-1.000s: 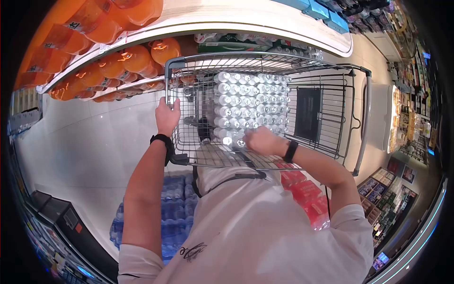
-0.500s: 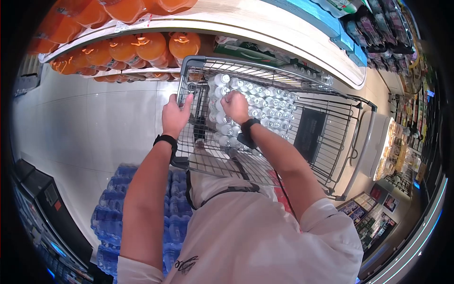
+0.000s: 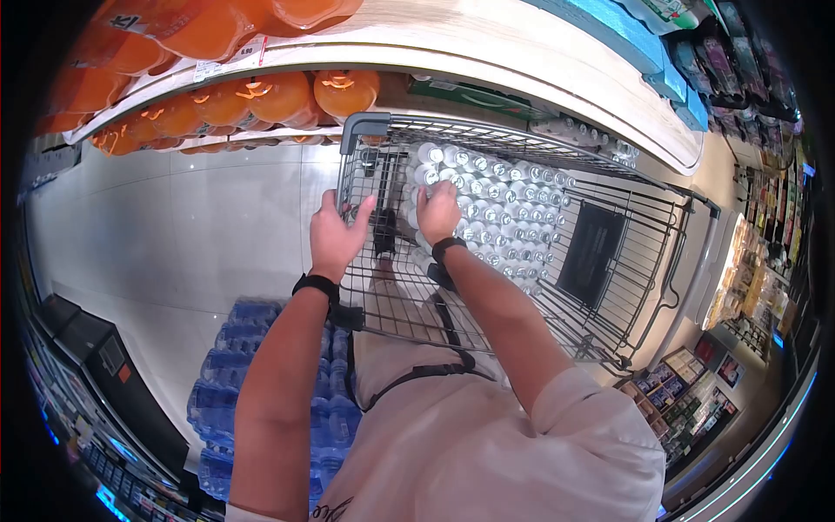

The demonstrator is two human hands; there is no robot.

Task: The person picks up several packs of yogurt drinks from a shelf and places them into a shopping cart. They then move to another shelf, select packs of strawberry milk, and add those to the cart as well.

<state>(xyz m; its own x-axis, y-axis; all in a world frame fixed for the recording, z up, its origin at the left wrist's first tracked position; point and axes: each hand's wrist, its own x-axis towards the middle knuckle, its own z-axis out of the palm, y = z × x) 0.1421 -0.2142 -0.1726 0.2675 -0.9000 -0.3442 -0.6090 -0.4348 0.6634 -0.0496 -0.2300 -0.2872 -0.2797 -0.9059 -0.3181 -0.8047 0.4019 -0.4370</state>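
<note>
A grey wire shopping cart (image 3: 365,122) stands in front of me. Inside it lies a block of clear bottles (image 3: 513,196) with pale caps, packed in tight rows. My left hand (image 3: 339,237) straddles the bar at the cart's left end, with the thumb on the inner side and the fingers curled over the outer side. Over the bottles at the left edge of the block, my right hand (image 3: 440,216) has its fingers bent down and its thumb near a cap. Its grip looks closed on the bottle pack; the fingertips are partly hidden.
Large orange drink bottles (image 3: 283,97) fill the shelf (image 3: 417,39) beyond the cart. Blue-tinted bottle packs (image 3: 222,409) are stacked on the floor by my left arm. A black panel (image 3: 591,252) hangs at the cart's right end, and a black box-shaped unit (image 3: 104,374) stands at left.
In view, the cart and both hands have shifted right and slightly down. The bottles sit a little farther from the cart's left bar. My right hand's thumb is more spread from its fingers.
</note>
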